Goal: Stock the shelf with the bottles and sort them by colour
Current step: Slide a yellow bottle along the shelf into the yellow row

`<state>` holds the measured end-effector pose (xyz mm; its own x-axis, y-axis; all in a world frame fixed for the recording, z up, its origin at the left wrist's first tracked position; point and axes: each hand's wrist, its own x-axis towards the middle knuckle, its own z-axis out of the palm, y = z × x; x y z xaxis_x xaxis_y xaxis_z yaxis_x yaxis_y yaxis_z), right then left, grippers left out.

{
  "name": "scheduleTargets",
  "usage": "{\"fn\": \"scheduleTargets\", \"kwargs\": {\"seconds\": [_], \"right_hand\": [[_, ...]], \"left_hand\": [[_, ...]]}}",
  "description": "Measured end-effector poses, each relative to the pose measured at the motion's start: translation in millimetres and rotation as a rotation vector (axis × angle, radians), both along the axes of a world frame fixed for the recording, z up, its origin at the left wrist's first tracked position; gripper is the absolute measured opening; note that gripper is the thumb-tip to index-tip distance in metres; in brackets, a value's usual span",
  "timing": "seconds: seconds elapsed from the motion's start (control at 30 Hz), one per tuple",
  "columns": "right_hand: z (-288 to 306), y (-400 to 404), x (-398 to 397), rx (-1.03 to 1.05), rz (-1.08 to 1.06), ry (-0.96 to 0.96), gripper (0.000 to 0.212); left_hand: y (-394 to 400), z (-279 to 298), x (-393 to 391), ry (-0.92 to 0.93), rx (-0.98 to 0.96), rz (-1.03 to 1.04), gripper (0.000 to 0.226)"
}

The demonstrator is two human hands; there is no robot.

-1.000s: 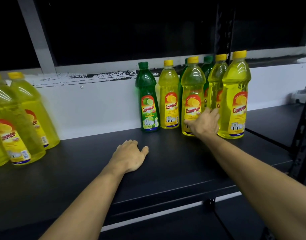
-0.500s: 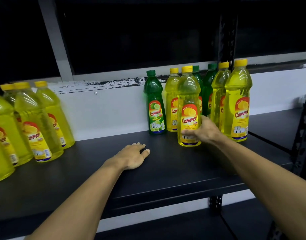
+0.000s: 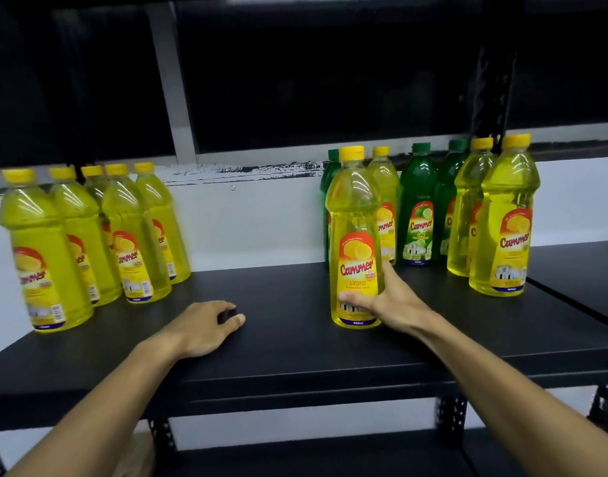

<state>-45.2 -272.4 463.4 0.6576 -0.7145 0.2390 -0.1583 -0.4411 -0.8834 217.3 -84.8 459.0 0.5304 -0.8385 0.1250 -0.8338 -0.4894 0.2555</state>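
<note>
The right hand (image 3: 392,301) has its grip clamped on a yellow bottle (image 3: 355,242), which stands upright on the black shelf (image 3: 288,342), in front of the mixed group. The left hand (image 3: 202,327) lies on the shelf, fingers curled, holding nothing.

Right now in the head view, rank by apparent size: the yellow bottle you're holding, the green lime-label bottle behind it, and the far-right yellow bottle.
1. Held yellow plastic bottle and far-right yellow bottle: look alike, both near the camera, unranked.
2. Green lime-label bottle: smallest, though it stands farther back.
</note>
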Motion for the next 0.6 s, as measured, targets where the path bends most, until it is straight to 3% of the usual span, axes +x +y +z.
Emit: {"fn": "scheduleTargets", "kwargs": {"seconds": [0.27,0.6], "right_hand": [[-7.3,37.8,50.0,-0.041,0.081,0.050,0.095],[-7.7,69.6,92.8,-0.088,0.150,0.084,0.082]], "left_hand": [[8.1,-12.0,9.4,0.041,-0.083,0.059,0.047],[8.3,-12.0,9.4,0.014,-0.106,0.059,0.042]]}}
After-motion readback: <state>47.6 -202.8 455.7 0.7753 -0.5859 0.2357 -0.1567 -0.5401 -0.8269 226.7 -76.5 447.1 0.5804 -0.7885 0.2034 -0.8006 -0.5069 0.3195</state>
